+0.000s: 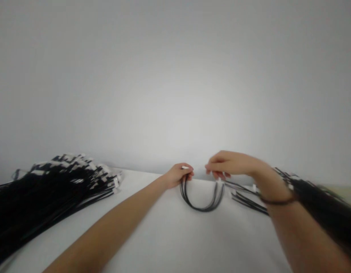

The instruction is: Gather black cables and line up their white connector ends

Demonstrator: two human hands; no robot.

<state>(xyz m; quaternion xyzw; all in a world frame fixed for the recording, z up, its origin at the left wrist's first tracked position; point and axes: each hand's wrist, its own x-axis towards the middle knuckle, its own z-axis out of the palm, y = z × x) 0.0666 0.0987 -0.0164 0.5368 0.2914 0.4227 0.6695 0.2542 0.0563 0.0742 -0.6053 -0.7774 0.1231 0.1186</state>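
My left hand (179, 175) is closed on one end of a black cable (203, 209), with a bit of its white connector showing at the fingertips. The cable hangs in a U-shaped loop over the white surface. Its other end, with a white connector (220, 182), rises just under the fingers of my right hand (228, 163). That hand is slightly blurred, its fingers loosely bent and a little apart, and nothing shows between them. A dark band (277, 201) circles my right wrist.
A large pile of black cables (50, 193) with white connectors lies on the left. Another pile of black cables (320, 204) is at the right, partly behind my right forearm. A few loose cables (247, 201) lie before it. A plain pale wall (175, 83) stands behind the white table (169, 242).
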